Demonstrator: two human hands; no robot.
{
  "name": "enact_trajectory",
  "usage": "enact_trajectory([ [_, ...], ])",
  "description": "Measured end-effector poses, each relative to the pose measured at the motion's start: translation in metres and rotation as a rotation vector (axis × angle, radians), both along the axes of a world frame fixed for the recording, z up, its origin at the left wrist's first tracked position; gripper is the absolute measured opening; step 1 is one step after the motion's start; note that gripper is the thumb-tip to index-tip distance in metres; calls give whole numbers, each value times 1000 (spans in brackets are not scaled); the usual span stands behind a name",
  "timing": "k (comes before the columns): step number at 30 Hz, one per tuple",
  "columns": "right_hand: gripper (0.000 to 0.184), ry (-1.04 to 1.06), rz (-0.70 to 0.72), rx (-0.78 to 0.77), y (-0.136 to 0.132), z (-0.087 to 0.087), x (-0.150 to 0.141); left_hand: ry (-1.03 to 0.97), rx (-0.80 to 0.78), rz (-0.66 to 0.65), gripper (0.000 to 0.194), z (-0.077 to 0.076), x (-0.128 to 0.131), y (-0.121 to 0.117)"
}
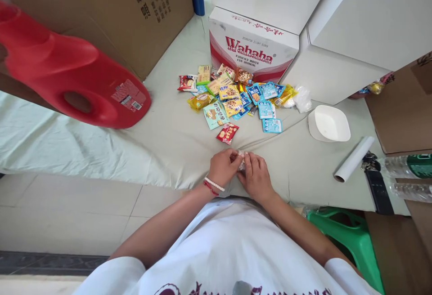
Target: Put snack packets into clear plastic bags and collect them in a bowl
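At the near edge of the cloth-covered table, my left hand (223,166) and my right hand (256,176) meet, fingers closed from both sides on a small whitish packet (241,160). Most of that packet is covered by my fingers, so its exact kind is hard to make out. Just beyond my hands lies a small red snack packet (227,133). Behind it spreads a pile of wrapped snacks, among them a light green packet (215,114), a yellow packet (232,106) and a blue packet (272,126). A white and red bracelet pair circles my left wrist.
A Wahaha water carton (253,45) stands behind the snacks. To the right are a white bowl (329,124), a white roll (353,159), keys and plastic bottles (410,167). A large red jug (101,88) is at left; a green stool (349,236) sits below the table.
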State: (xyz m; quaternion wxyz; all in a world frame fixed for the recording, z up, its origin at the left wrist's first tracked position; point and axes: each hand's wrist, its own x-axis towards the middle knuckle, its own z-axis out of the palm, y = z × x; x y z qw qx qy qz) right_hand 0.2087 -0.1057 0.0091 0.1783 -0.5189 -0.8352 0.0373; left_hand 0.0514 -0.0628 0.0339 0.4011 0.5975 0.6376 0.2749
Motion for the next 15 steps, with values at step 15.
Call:
enact_trajectory([
  [15, 45, 827, -235, -492, 23, 29, 34, -966, -305, -123, 59, -9, 30, -11],
])
